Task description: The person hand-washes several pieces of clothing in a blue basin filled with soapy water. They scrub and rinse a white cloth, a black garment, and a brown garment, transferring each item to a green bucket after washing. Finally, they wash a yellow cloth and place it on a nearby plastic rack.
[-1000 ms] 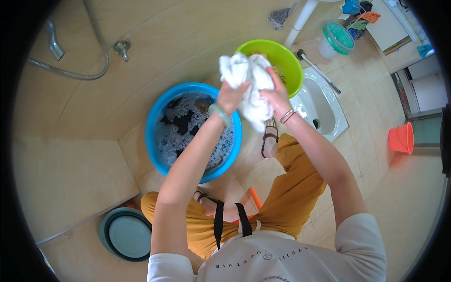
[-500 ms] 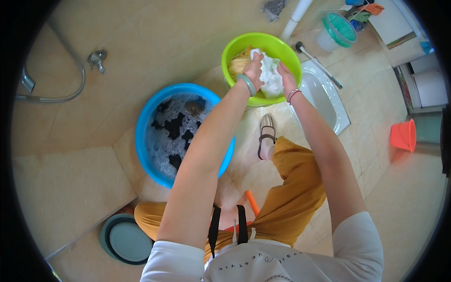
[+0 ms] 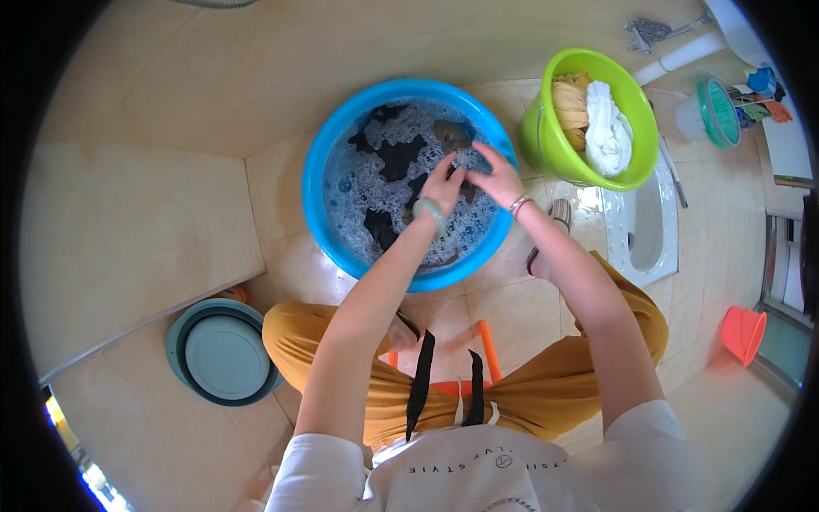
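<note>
Already two wrung cloths (image 3: 597,119) sit in the green bucket (image 3: 546,141) at 2 o'clock, while both hands (image 3: 445,183) (image 3: 495,175) pinch a dark garment (image 3: 401,158) soaking in the blue basin (image 3: 317,171), more unwashed.

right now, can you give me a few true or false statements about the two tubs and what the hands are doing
1. Both hands are over the blue tub. True: the left hand and the right hand reach into its suds, on dark clothes.
2. The green bucket is empty. False: it holds a white cloth and a yellow cloth.
3. The right hand holds the white cloth. False: that cloth lies in the green bucket, apart from both hands.
4. The blue tub holds foamy water. True.
5. An orange bucket stands beside the blue tub. False: it stands far off at the right edge.
</note>
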`<state>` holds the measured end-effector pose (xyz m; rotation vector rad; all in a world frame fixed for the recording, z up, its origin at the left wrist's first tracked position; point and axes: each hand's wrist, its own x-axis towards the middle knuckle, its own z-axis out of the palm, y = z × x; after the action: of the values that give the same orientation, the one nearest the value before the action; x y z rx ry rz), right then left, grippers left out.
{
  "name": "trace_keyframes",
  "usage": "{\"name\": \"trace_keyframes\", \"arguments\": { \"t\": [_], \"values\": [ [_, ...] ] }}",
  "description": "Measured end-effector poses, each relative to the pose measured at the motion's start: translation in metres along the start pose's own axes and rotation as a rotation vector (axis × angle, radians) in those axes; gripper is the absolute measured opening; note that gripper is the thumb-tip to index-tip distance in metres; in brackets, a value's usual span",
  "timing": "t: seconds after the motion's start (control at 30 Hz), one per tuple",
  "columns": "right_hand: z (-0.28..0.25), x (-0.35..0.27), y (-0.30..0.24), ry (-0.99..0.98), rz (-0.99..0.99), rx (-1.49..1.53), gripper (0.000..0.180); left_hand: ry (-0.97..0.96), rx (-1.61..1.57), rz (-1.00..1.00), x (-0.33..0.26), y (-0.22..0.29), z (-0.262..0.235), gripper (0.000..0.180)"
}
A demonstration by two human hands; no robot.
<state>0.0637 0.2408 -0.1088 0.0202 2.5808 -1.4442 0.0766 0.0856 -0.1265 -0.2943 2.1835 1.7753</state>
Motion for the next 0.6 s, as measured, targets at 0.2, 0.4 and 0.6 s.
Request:
{"name": "trace_keyframes", "arguments": {
  "t": [0.2,0.4,0.6],
  "values": [
    [0.056,0.017,0.027,-0.050,0.082,-0.422,0.085,-0.003,0.500,-0.046,-0.024,-0.073,-0.056,0.055],
    [0.075,0.064,0.049,-0.105,-0.073,-0.444,0.078,0.033,0.719,0.311,-0.010,-0.081,-0.044,0.057],
    [0.111,0.060,0.071,-0.220,0.246,-0.472,0.073,-0.312,1.147,-0.102,0.010,-0.091,-0.046,0.056]
  ]
}}
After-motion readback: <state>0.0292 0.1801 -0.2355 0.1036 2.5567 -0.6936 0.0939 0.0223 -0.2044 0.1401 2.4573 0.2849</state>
